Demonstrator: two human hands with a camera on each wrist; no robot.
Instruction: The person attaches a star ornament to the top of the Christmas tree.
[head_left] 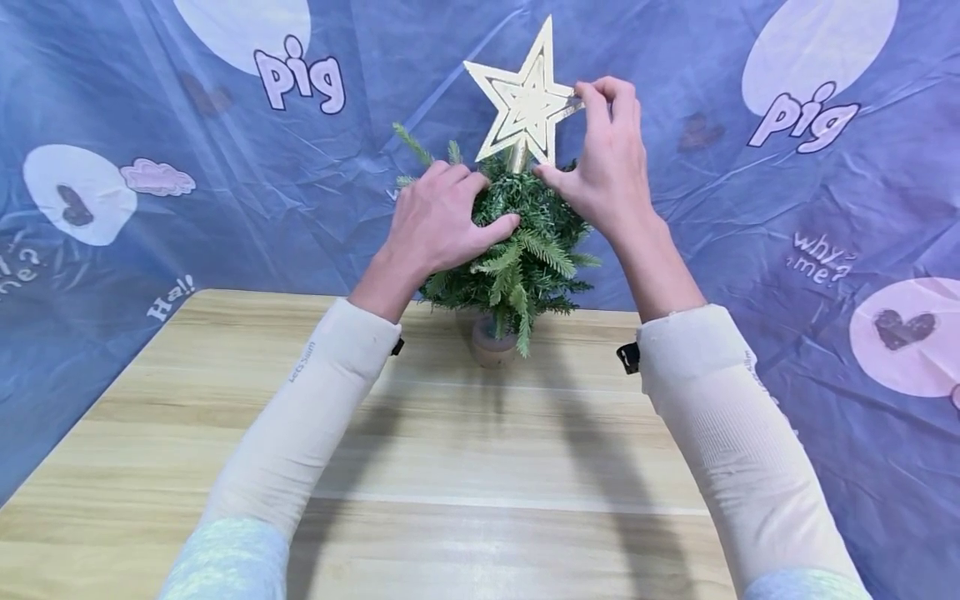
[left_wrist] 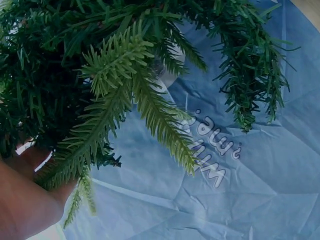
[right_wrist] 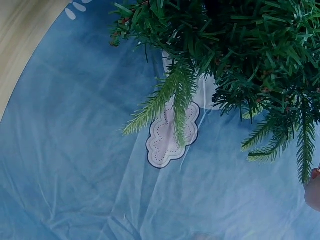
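A small artificial Christmas tree (head_left: pixel 551 275) stands upright in a round pot (head_left: pixel 493 348), with a gold star (head_left: pixel 528 102) at its top. On the tree's upper left, my left hand (head_left: pixel 441 215) holds the branches, its thumb lying across the front and its other fingertips hidden behind. My right hand (head_left: pixel 613 158) grips the star's right side between its fingers and thumb. In the left wrist view, part of the left hand (left_wrist: pixel 30 205) shows beneath green branches (left_wrist: pixel 115 100). Only a fingertip (right_wrist: pixel 313 194) appears in the right wrist view, beside the foliage (right_wrist: pixel 240 55).
The tree stands near the back edge of a light wood table (head_left: pixel 480 467). Behind the table hangs a wrinkled blue cloth (head_left: pixel 420 50) printed with words and pale shapes. Both forearms cast shadows on the tabletop.
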